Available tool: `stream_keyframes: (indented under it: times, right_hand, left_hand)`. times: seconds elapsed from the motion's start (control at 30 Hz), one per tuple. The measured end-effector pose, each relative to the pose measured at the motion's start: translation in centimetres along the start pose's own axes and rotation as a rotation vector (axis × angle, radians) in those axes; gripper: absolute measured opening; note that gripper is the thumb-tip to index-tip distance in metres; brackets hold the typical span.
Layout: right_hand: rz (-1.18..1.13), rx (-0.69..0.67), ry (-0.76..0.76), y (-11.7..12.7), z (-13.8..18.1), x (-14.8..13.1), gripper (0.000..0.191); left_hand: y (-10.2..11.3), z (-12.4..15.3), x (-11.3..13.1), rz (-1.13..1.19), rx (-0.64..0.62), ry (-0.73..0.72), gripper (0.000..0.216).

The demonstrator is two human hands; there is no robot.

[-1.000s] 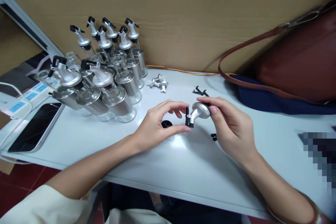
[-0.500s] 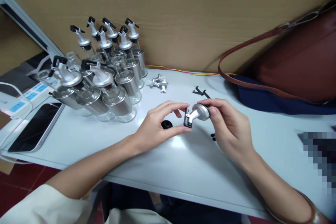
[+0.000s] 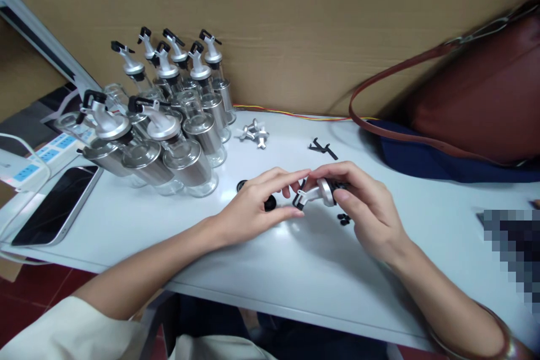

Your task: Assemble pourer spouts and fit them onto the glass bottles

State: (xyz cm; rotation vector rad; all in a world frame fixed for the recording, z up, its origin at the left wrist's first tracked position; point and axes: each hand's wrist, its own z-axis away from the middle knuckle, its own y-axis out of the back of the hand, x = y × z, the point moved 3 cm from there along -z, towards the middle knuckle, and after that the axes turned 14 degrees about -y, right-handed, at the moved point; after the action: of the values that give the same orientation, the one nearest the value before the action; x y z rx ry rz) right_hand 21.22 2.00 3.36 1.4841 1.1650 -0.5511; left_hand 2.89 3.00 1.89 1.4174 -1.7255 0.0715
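The power strip (image 3: 44, 158) at the far left is showing blue socket panels, any print on them being too small to read from here. The silver pourer head (image 3: 312, 196) is hanging above the near-middle of the white table (image 3: 287, 281), between the two hands. Its spout is pointing left and slightly toward the near edge; its long axis is running nearly level, sideways, with the broad collar at the right and the black lever (image 3: 295, 199) at the spout's tip. The right hand (image 3: 371, 214) is pinching the collar end between thumb and fingers. The left hand (image 3: 251, 208) is curving about the tip, forefinger above and thumb below, the two standing apart; whether they are pressing the lever, I cannot tell. A round black part (image 3: 270, 203) is lying beside the left thumb. Small black caps (image 3: 343, 219) are lying below the right hand, and loose black levers (image 3: 323, 149) and small silver pieces (image 3: 255, 134) are lying farther back. Bottles with steel sleeves (image 3: 201, 132) are standing grouped at the left, several wearing similar heads.
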Motion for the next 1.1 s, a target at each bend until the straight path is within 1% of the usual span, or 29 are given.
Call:
stream_keyframes:
  times: [0.07, 0.13, 0.23, 0.33, 0.5, 0.63, 0.7, 0.83, 0.97, 1.1]
  right_hand:
    - [-0.032, -0.034, -0.001, 0.0, 0.0, 0.2, 0.015]
    - [-0.041, -0.05, -0.008, 0.0, -0.1, 0.4, 0.01]
    - [-0.001, -0.052, -0.021, -0.3, -0.1, 0.3, 0.02]
    - [0.067, -0.028, -0.06, -0.9, 0.0, 0.2, 0.024]
    - [0.043, 0.085, -0.102, -1.5, 0.3, 0.1, 0.025]
    - [0.015, 0.158, -0.068, -1.5, 0.5, 0.0, 0.027]
    - [0.036, 0.159, -0.026, -1.5, 0.6, -0.2, 0.023]
    - [0.076, 0.16, 0.031, -1.2, 0.6, -0.3, 0.014]
    - [0.1, 0.157, 0.029, -1.2, 0.4, -0.1, 0.012]
    - [0.122, 0.1, 0.011, -1.6, 0.1, -0.1, 0.016]
  left_hand:
    - [-0.1, -0.1, 0.2, 0.025, -0.02, -0.002, 0.049]
    - [0.0, -0.2, 0.5, 0.044, 0.01, 0.007, 0.045]
    - [0.4, -0.4, 0.6, 0.059, 0.102, 0.071, 0.031]
    - [0.6, -0.5, 0.5, 0.074, 0.144, 0.113, 0.021]
    - [0.6, -0.4, 0.2, 0.068, 0.182, 0.101, 0.024]
    - [0.6, -0.3, 0.1, 0.056, 0.214, 0.107, 0.021]
    - [0.6, -0.3, 0.1, 0.057, 0.218, 0.11, 0.019]
    - [0.7, -0.3, 0.1, 0.046, 0.202, 0.091, 0.025]
    - [0.8, -0.4, 0.2, -0.009, 0.205, 0.09, 0.022]
    - [0.9, -0.4, 0.5, -0.131, 0.209, 0.047, 0.014]
